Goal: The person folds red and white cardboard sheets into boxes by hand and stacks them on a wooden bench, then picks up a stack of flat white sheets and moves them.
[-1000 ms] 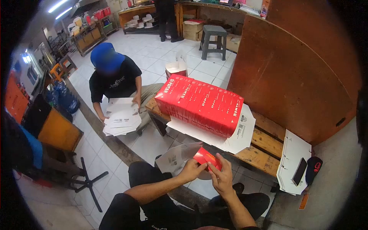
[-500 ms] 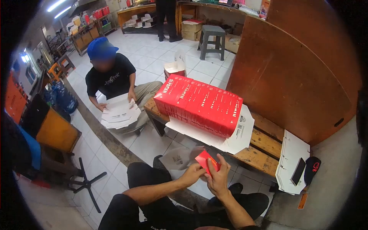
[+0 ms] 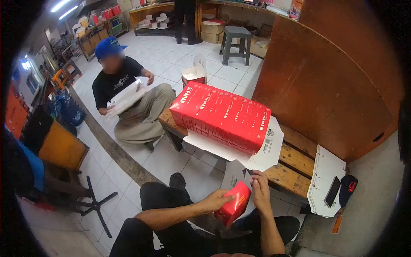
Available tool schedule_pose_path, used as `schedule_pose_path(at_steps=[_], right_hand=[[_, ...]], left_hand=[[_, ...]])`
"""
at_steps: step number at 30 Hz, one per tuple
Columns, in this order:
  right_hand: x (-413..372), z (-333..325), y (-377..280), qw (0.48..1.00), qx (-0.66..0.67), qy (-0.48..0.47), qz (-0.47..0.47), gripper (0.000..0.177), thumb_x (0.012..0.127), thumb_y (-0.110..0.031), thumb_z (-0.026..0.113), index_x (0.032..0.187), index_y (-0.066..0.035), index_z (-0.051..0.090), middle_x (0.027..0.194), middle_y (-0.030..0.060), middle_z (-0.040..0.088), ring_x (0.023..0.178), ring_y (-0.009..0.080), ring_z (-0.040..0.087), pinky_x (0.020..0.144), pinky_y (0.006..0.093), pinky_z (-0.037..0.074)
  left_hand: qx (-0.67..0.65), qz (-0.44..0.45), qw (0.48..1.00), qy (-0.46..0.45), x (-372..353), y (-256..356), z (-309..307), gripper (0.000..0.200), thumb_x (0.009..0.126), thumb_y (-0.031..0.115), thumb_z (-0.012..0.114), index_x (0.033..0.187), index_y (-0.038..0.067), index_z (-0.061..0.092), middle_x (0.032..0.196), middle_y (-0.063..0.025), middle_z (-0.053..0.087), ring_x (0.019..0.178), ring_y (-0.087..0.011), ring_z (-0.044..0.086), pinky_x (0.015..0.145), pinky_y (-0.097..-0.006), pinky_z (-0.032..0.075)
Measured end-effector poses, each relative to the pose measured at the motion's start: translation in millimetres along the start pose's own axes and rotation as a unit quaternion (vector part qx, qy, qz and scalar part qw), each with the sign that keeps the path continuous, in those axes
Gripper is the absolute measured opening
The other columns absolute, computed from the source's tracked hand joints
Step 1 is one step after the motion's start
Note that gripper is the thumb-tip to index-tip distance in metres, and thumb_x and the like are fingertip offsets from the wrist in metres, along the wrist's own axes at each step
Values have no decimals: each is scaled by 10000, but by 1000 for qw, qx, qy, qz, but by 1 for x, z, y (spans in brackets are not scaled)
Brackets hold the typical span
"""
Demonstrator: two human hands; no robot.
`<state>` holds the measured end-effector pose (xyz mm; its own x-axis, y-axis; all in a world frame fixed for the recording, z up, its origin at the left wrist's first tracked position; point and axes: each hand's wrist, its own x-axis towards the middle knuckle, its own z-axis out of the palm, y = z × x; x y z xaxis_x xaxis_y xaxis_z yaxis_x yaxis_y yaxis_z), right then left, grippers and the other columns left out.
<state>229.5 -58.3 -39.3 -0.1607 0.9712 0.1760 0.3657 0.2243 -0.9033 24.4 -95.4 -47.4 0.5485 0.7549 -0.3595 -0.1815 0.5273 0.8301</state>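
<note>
A partly folded red carton (image 3: 234, 204) with white-grey flaps is between my hands, above my lap. My left hand (image 3: 217, 200) is closed on its red side, thumb on top. With closed fingers my right hand (image 3: 260, 188) pinches the upper edge of the raised grey flap (image 3: 234, 173). Just beyond, a block of red cartons (image 3: 222, 115) printed "SI PAMAN" rests on flat white card sheets (image 3: 270, 150) on the slatted wooden bench (image 3: 295, 158).
Across from me a seated person (image 3: 124, 90) in a blue cap holds white flat cartons (image 3: 127, 97). A phone (image 3: 332, 191) lies on white card sheets (image 3: 321, 171), beside a dark cap (image 3: 348, 188). A grey stool (image 3: 236, 43) and a brown wooden panel (image 3: 325, 81) stand farther back.
The carton in my hands has turned and opened out, showing a larger red face. My right hand has shifted to its flap. The seated person has lifted and tilted the white cartons.
</note>
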Motion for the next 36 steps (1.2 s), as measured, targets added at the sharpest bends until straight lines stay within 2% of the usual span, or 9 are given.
schedule_pose_path(at_steps=[5, 11, 14, 16, 20, 23, 29, 34, 36], right_hand=[[1, -13, -1, 989, 85, -103, 58, 260, 958, -145, 445, 1101, -24, 626, 1321, 135, 448, 1257, 262, 403, 1063, 342, 283], [1, -22, -11, 981, 179, -41, 67, 144, 885, -175, 595, 894, -32, 609, 1366, 170, 391, 1298, 293, 346, 1084, 410, 244], [-4, -19, -10, 992, 95, -76, 21, 147, 841, -177, 652, 870, -41, 606, 1400, 179, 349, 1325, 316, 307, 1092, 428, 227], [-5, -14, -16, 990, 28, -139, -11, 164, 797, -172, 706, 838, -40, 618, 1417, 213, 318, 1342, 357, 285, 1095, 441, 224], [-12, -10, -33, 989, -110, -90, -27, 192, 775, -198, 745, 800, -36, 644, 1407, 245, 314, 1325, 392, 295, 1071, 466, 262], [-15, -9, -41, 981, -166, -72, -65, 198, 772, -201, 753, 822, -43, 644, 1404, 236, 320, 1319, 386, 303, 1060, 469, 280], [-20, -2, -20, 972, -28, -216, -88, 224, 777, -229, 752, 873, -58, 643, 1381, 234, 349, 1273, 414, 346, 1036, 473, 326], [-17, 3, -32, 992, -75, -81, -69, 218, 807, -225, 721, 950, -67, 673, 1383, 233, 355, 1257, 407, 400, 1045, 452, 335], [-18, 8, -34, 992, -36, -110, -59, 228, 814, -225, 714, 974, -65, 681, 1391, 240, 346, 1261, 406, 395, 1049, 457, 332]], left_hand=[[20, -15, 997, -73, -3, 9, -8, 346, 977, 272, 530, 1182, -2, 583, 962, -17, 655, 821, -61, 597, 734, -229, 487], [161, -32, 986, -5, -5, 37, -13, 305, 991, 310, 496, 901, 44, 617, 755, 51, 570, 686, -40, 517, 613, -241, 439], [230, 55, 971, 36, 12, 5, -26, 346, 991, 320, 490, 810, 33, 561, 674, 55, 497, 646, -36, 469, 563, -264, 397], [317, 46, 947, 40, 9, 14, -26, 352, 989, 313, 479, 825, 12, 557, 666, -13, 530, 625, -100, 500, 577, -306, 408], [433, 116, 893, 45, 4, 18, -26, 335, 981, 281, 457, 856, -17, 545, 696, -174, 563, 627, -279, 540, 622, -391, 424], [444, 61, 894, 28, 3, 22, -24, 334, 980, 271, 441, 860, -22, 548, 750, -241, 558, 671, -368, 535, 657, -429, 427], [430, 125, 894, -17, -1, 31, -20, 313, 988, 256, 443, 884, -15, 560, 700, -189, 550, 633, -272, 536, 627, -384, 431], [347, 130, 928, 30, -1, 38, -14, 254, 979, 222, 490, 892, -3, 572, 670, -89, 524, 655, -111, 493, 596, -310, 419], [309, 136, 940, 52, -1, 37, -13, 220, 970, 199, 510, 894, 4, 578, 659, -44, 527, 641, -73, 470, 573, -286, 405]])
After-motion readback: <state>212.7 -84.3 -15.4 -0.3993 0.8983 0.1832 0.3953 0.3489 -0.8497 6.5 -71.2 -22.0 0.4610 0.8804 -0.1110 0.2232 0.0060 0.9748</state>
